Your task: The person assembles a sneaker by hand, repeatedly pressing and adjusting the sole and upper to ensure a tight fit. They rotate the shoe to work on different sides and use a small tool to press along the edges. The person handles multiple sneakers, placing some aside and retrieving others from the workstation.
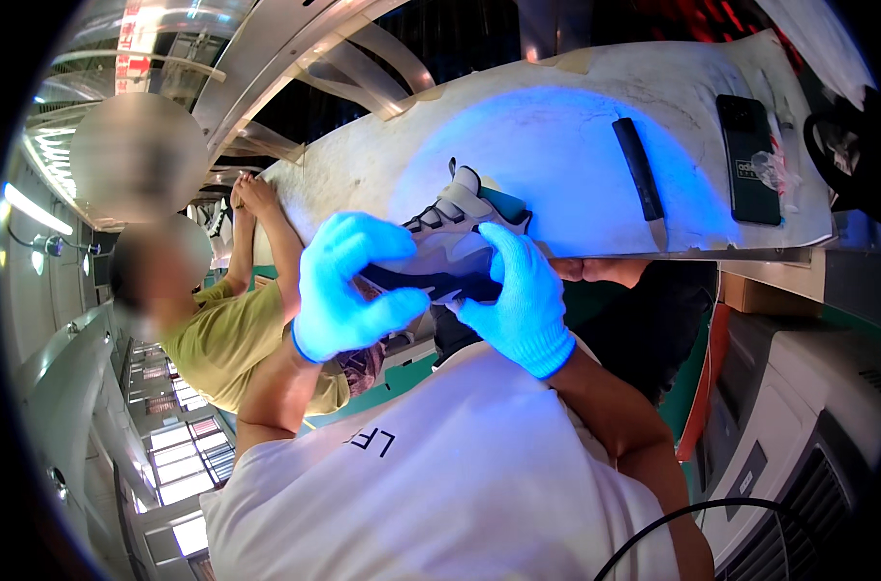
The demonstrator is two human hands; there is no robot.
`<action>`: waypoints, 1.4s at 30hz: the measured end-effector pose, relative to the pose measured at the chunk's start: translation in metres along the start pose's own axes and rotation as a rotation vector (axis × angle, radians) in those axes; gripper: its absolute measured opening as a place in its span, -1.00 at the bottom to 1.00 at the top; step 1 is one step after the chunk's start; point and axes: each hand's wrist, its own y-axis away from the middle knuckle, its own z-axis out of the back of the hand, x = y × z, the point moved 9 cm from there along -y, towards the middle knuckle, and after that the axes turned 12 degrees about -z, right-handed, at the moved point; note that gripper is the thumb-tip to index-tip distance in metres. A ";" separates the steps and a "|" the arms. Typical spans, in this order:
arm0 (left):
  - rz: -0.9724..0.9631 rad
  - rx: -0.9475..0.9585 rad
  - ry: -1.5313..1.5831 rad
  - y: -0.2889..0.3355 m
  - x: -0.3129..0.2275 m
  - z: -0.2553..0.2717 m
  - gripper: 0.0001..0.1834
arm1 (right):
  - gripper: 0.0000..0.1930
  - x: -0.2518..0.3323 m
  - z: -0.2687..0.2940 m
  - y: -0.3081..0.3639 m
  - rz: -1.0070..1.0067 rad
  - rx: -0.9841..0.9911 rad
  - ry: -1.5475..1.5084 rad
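Note:
A grey sneaker (447, 254) with black trim and dark laces is held between my two hands, just in front of the table's near edge. Its loop tab points toward the far side, and a dark teal patch shows at its opening. My left hand (348, 286), in a knitted glove glowing blue-white, is closed round the sneaker's left end, thumb below and fingers above. At the other end my right hand (525, 300), gloved the same way, grips the side with thumb and fingers. The gloves hide both ends of the sneaker.
Blue light falls on the worn pale tabletop (363, 169). A black-handled tool (639, 174) with a pale tip lies at its right, beyond it a dark phone (747, 174) and crumpled clear plastic (775, 172). A co-worker in a yellow-green shirt (251, 344) stands at my left.

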 end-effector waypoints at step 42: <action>0.233 0.229 1.252 0.023 0.056 -0.030 0.29 | 0.16 -0.054 0.032 0.034 -0.255 0.082 -0.257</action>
